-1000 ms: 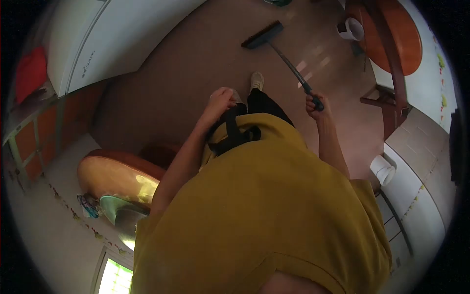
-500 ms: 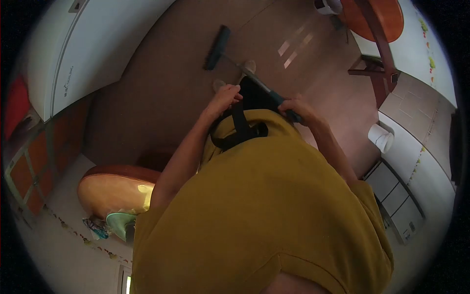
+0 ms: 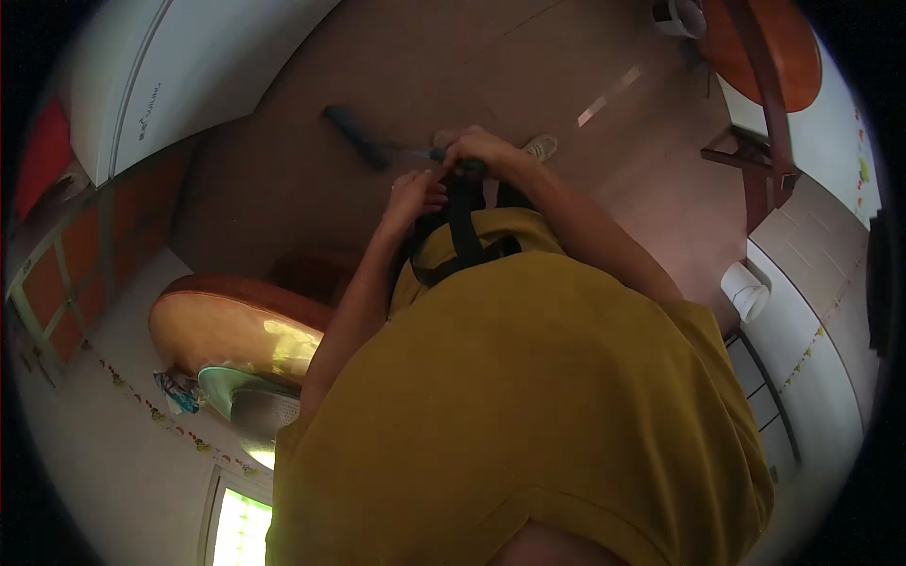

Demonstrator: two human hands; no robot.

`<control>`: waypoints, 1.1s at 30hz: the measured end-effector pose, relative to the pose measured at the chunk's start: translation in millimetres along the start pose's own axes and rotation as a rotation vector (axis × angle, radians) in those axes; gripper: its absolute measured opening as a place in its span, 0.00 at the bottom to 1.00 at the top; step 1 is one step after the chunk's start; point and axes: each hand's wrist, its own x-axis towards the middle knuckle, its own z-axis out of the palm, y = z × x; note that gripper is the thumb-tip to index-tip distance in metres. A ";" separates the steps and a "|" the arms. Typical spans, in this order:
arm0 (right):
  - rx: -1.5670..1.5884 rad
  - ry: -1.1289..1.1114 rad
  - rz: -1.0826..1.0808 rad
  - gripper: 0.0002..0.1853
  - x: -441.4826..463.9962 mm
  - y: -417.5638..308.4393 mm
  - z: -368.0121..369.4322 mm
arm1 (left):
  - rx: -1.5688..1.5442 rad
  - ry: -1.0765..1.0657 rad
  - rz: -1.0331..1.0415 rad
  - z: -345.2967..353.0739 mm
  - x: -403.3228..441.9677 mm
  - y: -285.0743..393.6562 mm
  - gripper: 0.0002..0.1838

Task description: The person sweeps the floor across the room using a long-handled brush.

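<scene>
My right hand (image 3: 479, 151) is wrapped around the handle of a dark blue-green broom (image 3: 355, 138) in front of my waist. The broom's head lies to the left on the brown floor, and its handle points back toward me, strongly foreshortened. My left hand (image 3: 411, 200) hangs just below the handle, beside the black strap (image 3: 462, 226) at my waist. Its fingers are loosely curled, and nothing shows in them. Part of the handle is hidden behind my right hand.
A white fridge (image 3: 198, 75) stands at the left. Behind my left arm is a round brown table (image 3: 226, 321) with a green basin (image 3: 222, 387) and a metal colander (image 3: 264, 415). A white bucket (image 3: 746, 292), a wooden chair (image 3: 769, 123) and an orange round seat (image 3: 769, 47) are at the right.
My right hand has moved left and forward with the broom handle. The broom's head has swung left and toward me. My left hand has dropped slightly, and the view has turned.
</scene>
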 end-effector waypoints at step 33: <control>1.268 0.890 0.026 0.10 -409.9 313.8 -235.0 | 0.536 -0.330 0.041 274.8 79.6 108.9 0.19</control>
